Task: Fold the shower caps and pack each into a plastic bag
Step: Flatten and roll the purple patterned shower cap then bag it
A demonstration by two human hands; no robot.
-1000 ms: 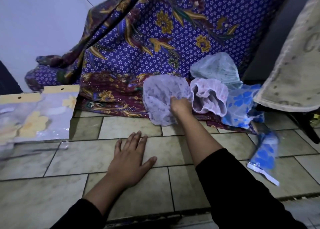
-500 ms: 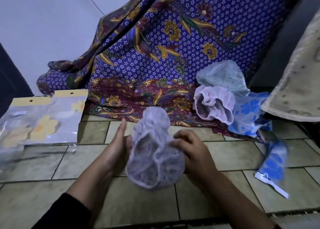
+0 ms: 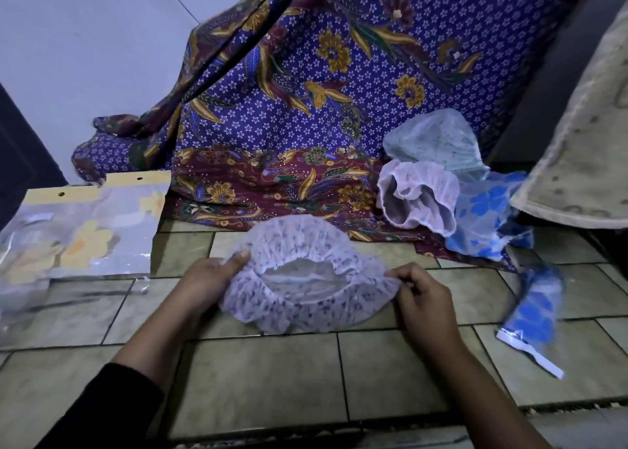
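One speckled white plastic shower cap [image 3: 299, 312] — unfolded, unbagged; I'm seeing left hand [image 3: 207, 278] and right hand [image 3: 421, 299] pinching its rim.

Dim, bluish light with soft shadows, wide-angle bending at the edges, and slight blur throughout.

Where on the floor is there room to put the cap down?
Bare tiles lie this side of the held cap, and between the plastic bags and left hand. Crowded on the right: cap pile, blue packed bag.
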